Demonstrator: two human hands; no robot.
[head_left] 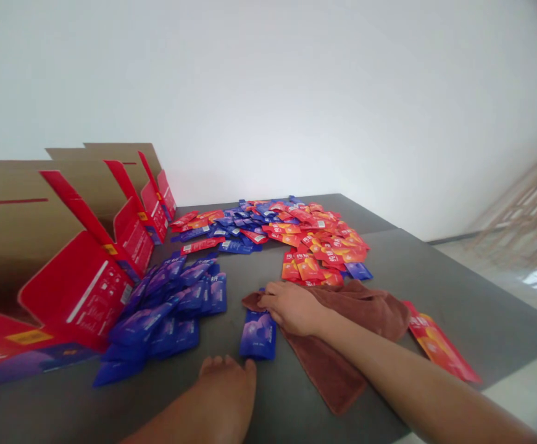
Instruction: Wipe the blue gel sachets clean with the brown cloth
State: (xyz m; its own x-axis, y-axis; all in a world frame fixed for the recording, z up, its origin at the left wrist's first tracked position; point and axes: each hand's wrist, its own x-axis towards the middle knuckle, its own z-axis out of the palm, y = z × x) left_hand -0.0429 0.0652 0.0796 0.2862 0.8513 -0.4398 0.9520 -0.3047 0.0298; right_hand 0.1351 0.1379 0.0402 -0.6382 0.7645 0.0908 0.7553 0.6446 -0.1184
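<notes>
My right hand [291,306] is closed on a brown cloth [342,364], whose folded corner presses on the upper end of a blue-purple packet [258,336] lying flat. The rest of the cloth spreads loosely under my right wrist and forearm. Below the packet, my left hand [226,391] rests low over the table, fingers apart and holding nothing; its thumb tip is at the packet's lower edge. Whether the thumb touches it, I cannot tell. To the left of my hands lies a heap of blue packets [171,314]. A single red-orange packet [442,345] lies right of the cloth.
Opened red cardboard boxes [83,296] stand in a row along the left. Towards the back of the grey table [412,265] is a big mixed pile of red and blue packets [315,234]. A white wall [268,105] rises behind, and wooden slats [523,209] show at right.
</notes>
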